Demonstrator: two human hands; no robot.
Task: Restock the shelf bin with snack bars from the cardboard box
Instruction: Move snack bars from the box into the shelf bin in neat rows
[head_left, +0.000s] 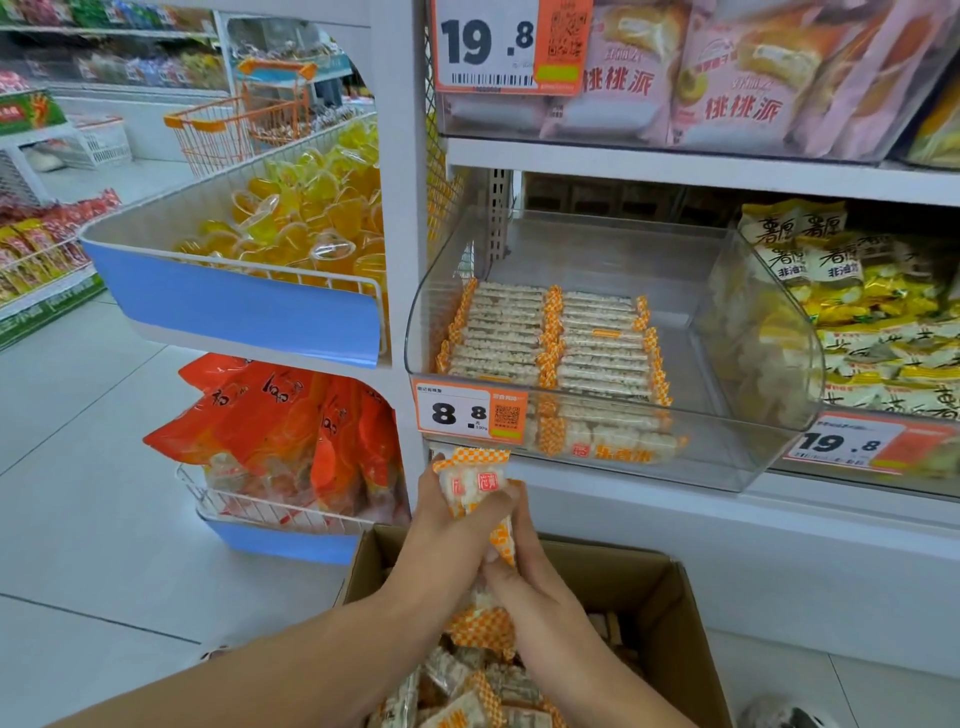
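1. A bundle of snack bars (475, 491) is gripped by the left hand (447, 525), fingers curled round it. It is held upright, just below the price tag (470, 414) on the clear shelf bin (769, 415).
2. The lower end of the same bundle is pinched by the right hand (524, 592), directly above the open cardboard box (670, 639).
3. The bin is partly filled: two neat rows of bars (550, 338) are laid flat at left and centre. The right side is bare.
4. More loose bars (467, 691) are seen in the box below the forearms.
5. Risk: wrappers look slick, several are held at once, so one could slip out on the lift. It would likely land back in the box or on the floor.
6. Risk: the bin's front lip and price tag sit right above the bundle. A straight lift could snag the top wrapper ends.
7. Risk: the stacked rows could be knocked askew if the bundle is dropped in rather than laid flat on the bare side.
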